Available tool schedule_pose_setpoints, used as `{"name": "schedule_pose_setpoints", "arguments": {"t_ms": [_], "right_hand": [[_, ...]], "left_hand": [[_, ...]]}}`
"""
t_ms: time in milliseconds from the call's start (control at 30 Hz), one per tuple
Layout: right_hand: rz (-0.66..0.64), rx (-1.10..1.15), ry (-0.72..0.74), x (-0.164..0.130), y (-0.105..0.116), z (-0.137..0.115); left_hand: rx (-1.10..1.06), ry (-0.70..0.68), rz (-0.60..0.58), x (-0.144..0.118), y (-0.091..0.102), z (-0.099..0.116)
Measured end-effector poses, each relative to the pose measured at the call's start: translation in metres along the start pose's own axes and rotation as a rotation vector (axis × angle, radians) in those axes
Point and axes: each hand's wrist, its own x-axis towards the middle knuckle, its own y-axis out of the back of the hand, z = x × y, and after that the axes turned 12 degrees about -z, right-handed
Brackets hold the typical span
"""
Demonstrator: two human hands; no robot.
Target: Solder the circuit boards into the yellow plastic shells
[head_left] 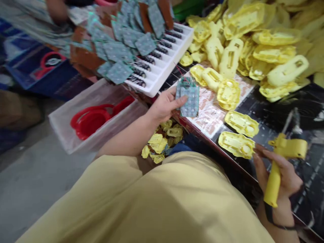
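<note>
My left hand [165, 104] pinches blue-green circuit boards [189, 101], seemingly a small stack, with thin wires at the top end, thumb on the upper face. My right hand [285, 175] has a yellow glue gun [275, 175] across its palm, handle down and a black cord running past the wrist. Its fingertips reach the end of a yellow plastic shell [236, 145] lying hollow side up at the table edge; whether they grip it is unclear. A second similar shell [241, 124] lies just behind.
A white slotted tray [174, 55] carries many circuit boards [118, 50] and dark parts. Yellow shells [231, 57] are heaped at the back right. Below left, a clear bin [68, 125] holds red parts [92, 123]. More shells [158, 143] lie under the table edge. Another person's arm [57, 11] shows top left.
</note>
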Motion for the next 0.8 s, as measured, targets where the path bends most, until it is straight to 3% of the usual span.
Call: {"name": "schedule_pose_setpoints", "arguments": {"t_ms": [200, 333, 433, 533, 633, 800], "right_hand": [[-0.003, 0.066, -0.014, 0.040, -0.026, -0.033], [0.090, -0.049, -0.050, 0.052, -0.027, -0.040], [0.158, -0.126, -0.082, 0.050, -0.015, -0.038], [0.243, -0.112, -0.143, 0.045, 0.003, -0.034], [0.310, -0.027, -0.230, 0.038, 0.019, -0.031], [0.344, 0.016, -0.299, 0.029, 0.032, -0.029]], "left_hand": [[-0.094, 0.116, -0.432, 0.029, -0.097, -0.037], [-0.035, 0.144, -0.621, 0.039, -0.129, -0.044], [-0.023, 0.158, -0.756, 0.051, -0.128, -0.042], [0.071, 0.198, -0.822, 0.071, -0.112, -0.035], [0.331, 0.181, -0.794, 0.096, -0.090, -0.027], [0.889, 0.049, -0.622, 0.129, -0.057, -0.026]]}}
